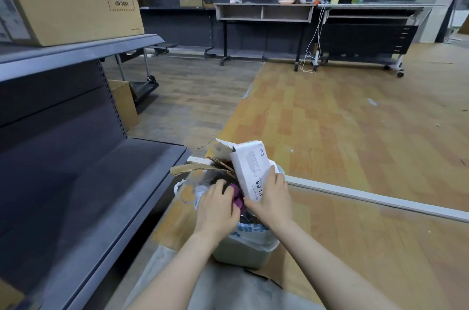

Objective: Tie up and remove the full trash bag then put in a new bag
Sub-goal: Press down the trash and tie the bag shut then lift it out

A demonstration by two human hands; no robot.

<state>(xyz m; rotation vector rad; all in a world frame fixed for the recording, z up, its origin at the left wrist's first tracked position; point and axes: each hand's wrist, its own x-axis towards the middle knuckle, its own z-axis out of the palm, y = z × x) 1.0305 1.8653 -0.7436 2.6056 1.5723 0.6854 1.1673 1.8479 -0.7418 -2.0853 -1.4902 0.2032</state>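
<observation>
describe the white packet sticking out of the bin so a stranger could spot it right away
Find the small grey trash bin on the floor beside the dark shelving. A flat white packet stands out of its top, held by the right hand. Unlike the brown cardboard scraps beside it, it bears black letters "PLES".

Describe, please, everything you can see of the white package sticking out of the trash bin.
The white package looks like soft plastic wrap, printed with a grey comb-like drawing and the letters "PLES". It stands tilted among torn cardboard atop the full trash bag. The right hand holds its lower part.
</observation>
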